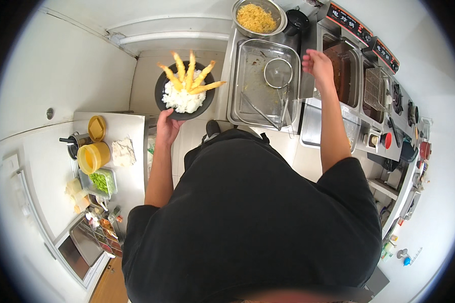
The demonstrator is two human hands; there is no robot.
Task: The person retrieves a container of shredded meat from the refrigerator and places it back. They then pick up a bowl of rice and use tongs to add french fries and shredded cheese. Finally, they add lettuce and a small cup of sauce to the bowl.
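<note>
My left hand (pixel 169 126) grips the near rim of a dark bowl (pixel 203 108), holding it out over the floor left of the counter. White rice (pixel 184 101) fills the bowl. Several golden fried prawns (pixel 189 76) fan out on top, tails pointing outward. Raised between the draining tray and the fryer, my right hand (pixel 318 68) holds nothing, its fingers loosely stretched and slightly apart. A round wire strainer (pixel 278 73) and a pair of long metal tongs (pixel 262 112) rest in the draining tray (pixel 233 96), close to that hand.
A steel bowl of golden crumbs (pixel 257 19) and a black pot (pixel 296 22) stand at the back. Right are oil fryers (pixel 341 65) with a wire basket (pixel 376 86). The left counter (pixel 136 156) bears a yellow tub (pixel 93 157), a cloth (pixel 124 152) and chopped greens (pixel 101 182).
</note>
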